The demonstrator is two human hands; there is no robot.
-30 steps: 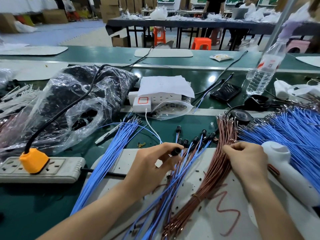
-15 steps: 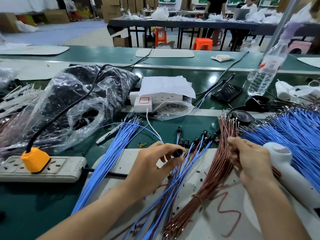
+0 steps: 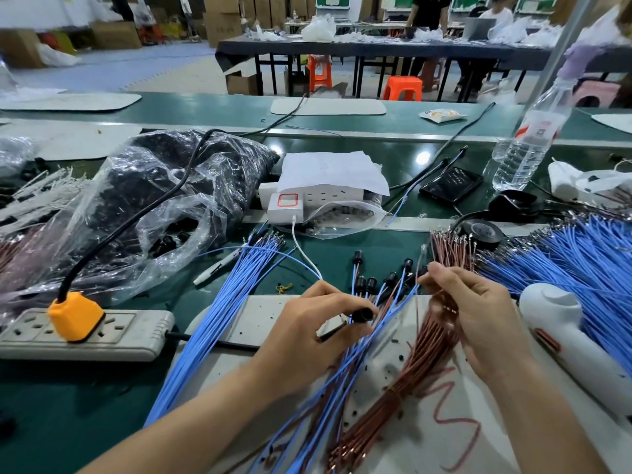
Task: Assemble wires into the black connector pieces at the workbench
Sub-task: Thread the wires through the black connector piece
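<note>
Black connector (image 3: 363, 315) pinched in left hand (image 3: 307, 340); single brown wire (image 3: 421, 263) gripped between curled fingers of right hand (image 3: 478, 323), just above brown bundle (image 3: 410, 381).

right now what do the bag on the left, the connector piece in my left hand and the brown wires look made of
The bag: thin clear plastic film, glossy and crinkled, contents showing through.
The black connector piece in the left hand: likely moulded plastic or rubber, smooth black; hard to tell.
The brown wires: smooth brown plastic-looking insulation, small metal terminals glinting at the tips.
</note>
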